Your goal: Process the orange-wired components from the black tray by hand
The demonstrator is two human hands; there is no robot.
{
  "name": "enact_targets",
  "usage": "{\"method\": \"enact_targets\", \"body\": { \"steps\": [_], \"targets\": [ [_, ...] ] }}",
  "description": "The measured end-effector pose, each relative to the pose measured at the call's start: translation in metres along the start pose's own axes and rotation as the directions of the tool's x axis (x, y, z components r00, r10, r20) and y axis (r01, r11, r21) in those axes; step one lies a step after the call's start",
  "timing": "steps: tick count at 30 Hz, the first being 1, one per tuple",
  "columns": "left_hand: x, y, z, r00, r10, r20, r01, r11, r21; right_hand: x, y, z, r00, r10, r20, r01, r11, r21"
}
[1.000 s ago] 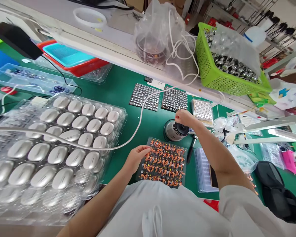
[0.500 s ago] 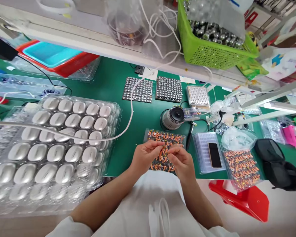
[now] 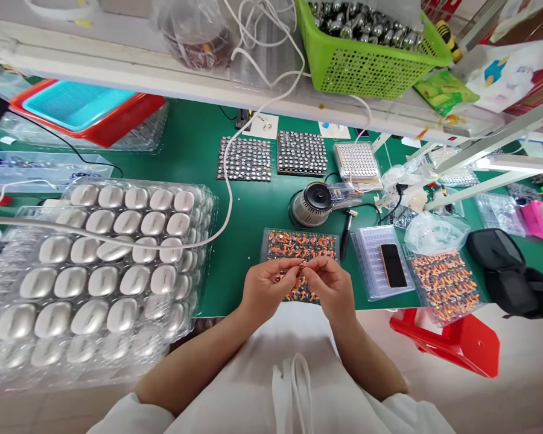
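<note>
My left hand [image 3: 265, 288] and my right hand [image 3: 330, 288] meet over the near edge of a dark tray of small orange parts [image 3: 299, 246] on the green table. Together the fingertips pinch one small orange part [image 3: 300, 266] between them, just above the tray. A round grey machine [image 3: 311, 205] with a black top stands right behind the tray.
A stack of clear blister trays with silver oval shells [image 3: 113, 253] fills the left. Three trays of tiny metal parts [image 3: 301, 153] lie further back. A clear tray with a phone [image 3: 393, 265], another orange-part tray [image 3: 442, 284], a black pouch [image 3: 507, 271] and a red stool [image 3: 457, 341] are at right. A green basket [image 3: 366, 60] sits on the shelf.
My right hand left the grey machine and came back to meet my left hand over the orange-part tray. The view tilted down and both hands drew slightly nearer my body.
</note>
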State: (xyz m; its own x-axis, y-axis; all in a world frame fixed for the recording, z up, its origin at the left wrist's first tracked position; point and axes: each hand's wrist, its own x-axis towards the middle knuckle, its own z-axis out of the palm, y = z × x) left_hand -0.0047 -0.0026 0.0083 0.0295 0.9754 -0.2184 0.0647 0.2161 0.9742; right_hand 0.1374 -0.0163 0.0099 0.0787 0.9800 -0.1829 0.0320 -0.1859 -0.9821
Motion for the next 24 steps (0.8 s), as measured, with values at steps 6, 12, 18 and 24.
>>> {"method": "enact_targets", "body": {
  "steps": [6, 12, 18, 24],
  "targets": [
    [-0.0006, 0.0064, -0.0017, 0.999, 0.049, 0.017, -0.050, 0.995, 0.086, 0.0019, -0.0032, -0.0025, 1.000, -0.006, 0.029, 0.008, 0.997, -0.071],
    [-0.0013, 0.0061, -0.0029, 0.995, 0.101, 0.013, -0.102, 0.984, 0.144, 0.0036, -0.0010, -0.0015, 0.999, 0.005, 0.032, -0.003, 0.999, -0.054],
    [-0.0017, 0.0057, -0.0053, 0.988, 0.149, 0.044, -0.154, 0.976, 0.153, 0.0062, -0.0006, -0.0001, 0.999, 0.011, 0.045, -0.010, 1.000, -0.021],
    [-0.0050, 0.0105, -0.0091, 0.961, 0.251, 0.116, -0.270, 0.942, 0.199, 0.0070, 0.0012, 0.0000, 1.000, 0.006, 0.027, -0.004, 0.999, -0.049]
  ]
}}
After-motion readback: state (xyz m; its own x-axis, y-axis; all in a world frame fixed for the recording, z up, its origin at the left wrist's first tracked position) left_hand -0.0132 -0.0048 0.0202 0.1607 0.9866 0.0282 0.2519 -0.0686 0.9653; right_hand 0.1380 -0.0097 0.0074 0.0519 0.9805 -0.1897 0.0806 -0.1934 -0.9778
